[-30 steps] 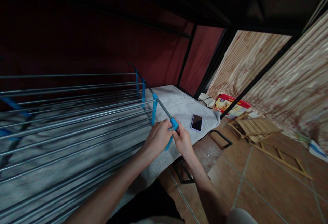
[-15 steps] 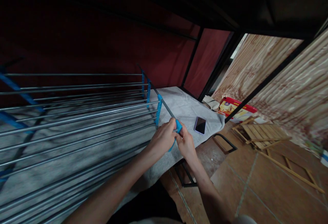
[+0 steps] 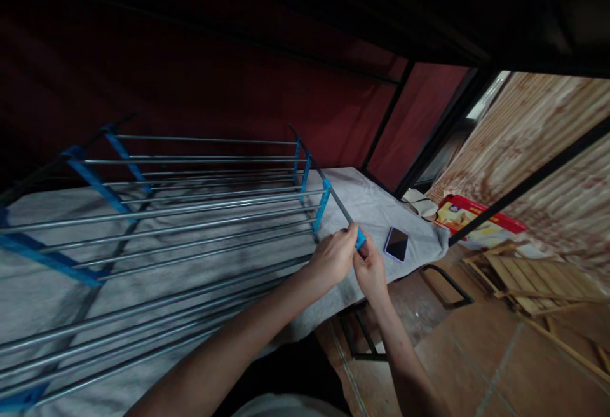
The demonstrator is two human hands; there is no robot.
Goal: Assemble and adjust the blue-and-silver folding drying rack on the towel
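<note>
A rack of metal rods (image 3: 223, 220) joined by blue plastic brackets (image 3: 322, 206) lies across a grey cloth. At its right end a blue bracket (image 3: 361, 238) sits on the end of the dark side bar (image 3: 340, 203). My left hand (image 3: 337, 253) is closed around this bracket and the bar end. From the right, my right hand (image 3: 370, 271) pinches the same bracket, its thumb and fingers against the blue plastic. The two hands touch, and they hide the bracket's lower part.
A phone (image 3: 396, 244) lies on the grey cloth (image 3: 424, 239) right of my hands. Beyond the cloth's edge are a red and yellow box (image 3: 476, 221), folded wooden furniture (image 3: 543, 280) and a black metal frame (image 3: 450, 285). A dark red panel (image 3: 229, 93) stands behind the rack.
The view has shifted left, so the rack and hands appear farther right and more of the rack's left end shows. My left hand now covers more of the blue bracket.
</note>
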